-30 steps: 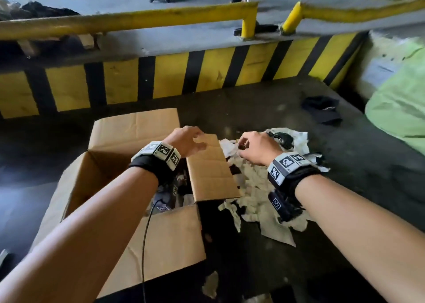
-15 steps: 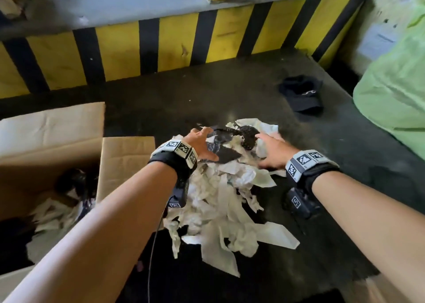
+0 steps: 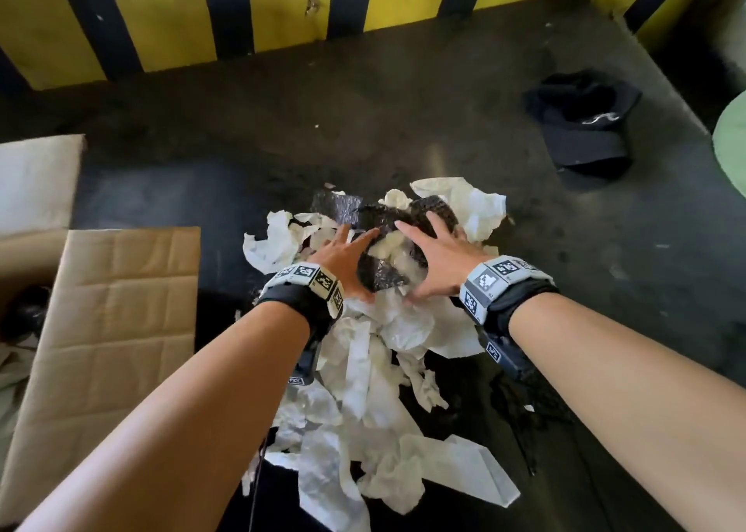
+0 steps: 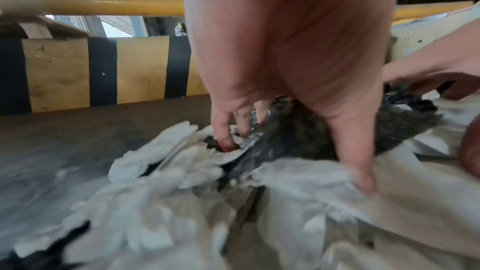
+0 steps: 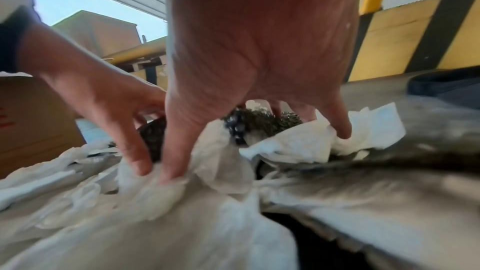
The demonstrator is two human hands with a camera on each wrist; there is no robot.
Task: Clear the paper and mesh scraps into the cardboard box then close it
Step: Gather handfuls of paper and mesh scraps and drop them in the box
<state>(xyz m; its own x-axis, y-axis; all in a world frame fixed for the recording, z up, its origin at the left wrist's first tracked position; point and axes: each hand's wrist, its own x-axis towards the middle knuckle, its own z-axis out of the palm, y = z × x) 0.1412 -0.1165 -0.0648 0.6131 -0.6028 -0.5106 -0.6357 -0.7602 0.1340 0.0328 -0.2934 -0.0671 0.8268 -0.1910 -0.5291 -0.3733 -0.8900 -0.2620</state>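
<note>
A heap of white paper scraps (image 3: pixel 363 370) lies on the dark floor, with a wad of black mesh (image 3: pixel 383 277) at its far end. My left hand (image 3: pixel 347 257) and right hand (image 3: pixel 440 257) clasp that wad from either side, fingers over the top and thumbs dug into the paper below. In the left wrist view the left hand (image 4: pixel 285 69) has mesh (image 4: pixel 298 130) between thumb and fingers. The right hand (image 5: pixel 259 59) holds mesh (image 5: pixel 259 124) and paper the same way. The open cardboard box (image 3: pixel 113 309) stands at the left, its flap folded out toward the heap.
A yellow-and-black striped barrier (image 3: pixel 282 6) runs along the far side. A black cap (image 3: pixel 585 127) lies on the floor at the right, beside the edge of a green sack (image 3: pixel 732 144). Some scraps lie inside the box at the left edge.
Both hands went from the box flap to the scrap heap and have closed in on the mesh wad. The camera has tipped down and right, so the box is now at the left edge.
</note>
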